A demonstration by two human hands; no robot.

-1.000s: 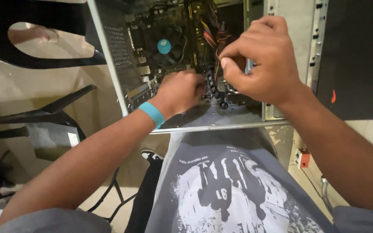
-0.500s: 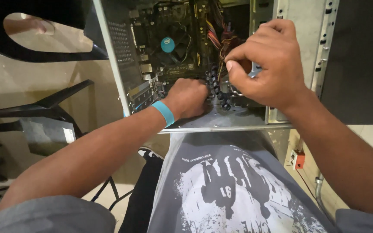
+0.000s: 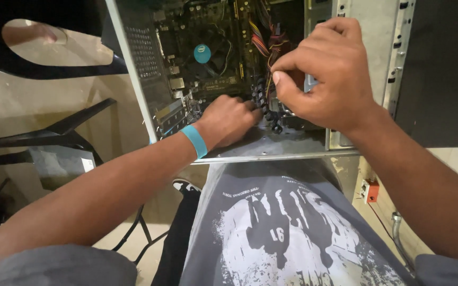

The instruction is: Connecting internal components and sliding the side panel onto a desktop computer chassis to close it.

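An open computer case (image 3: 271, 156) stands in front of me with its motherboard (image 3: 213, 58) exposed. My left hand (image 3: 229, 119), with a blue wristband (image 3: 194, 140), reaches into the bottom of the case. Its fingers curl around a black ribbed cable (image 3: 263, 103). My right hand (image 3: 324, 74) hovers higher at the case's right side. Thumb and forefinger are pinched at a bundle of red, orange and yellow wires (image 3: 263, 37). What lies under either palm is hidden.
A round blue-capped cooler (image 3: 202, 53) sits mid-board. The case's perforated metal wall (image 3: 144, 58) rises on the left, a grey drive cage (image 3: 393, 58) on the right. Black chair parts (image 3: 54, 132) stand at left. An orange box (image 3: 370, 189) and a pipe (image 3: 398, 238) sit low right.
My right hand has risen slightly and its pinch has moved toward the coloured wires. My left hand stays low in the case at the black cable.
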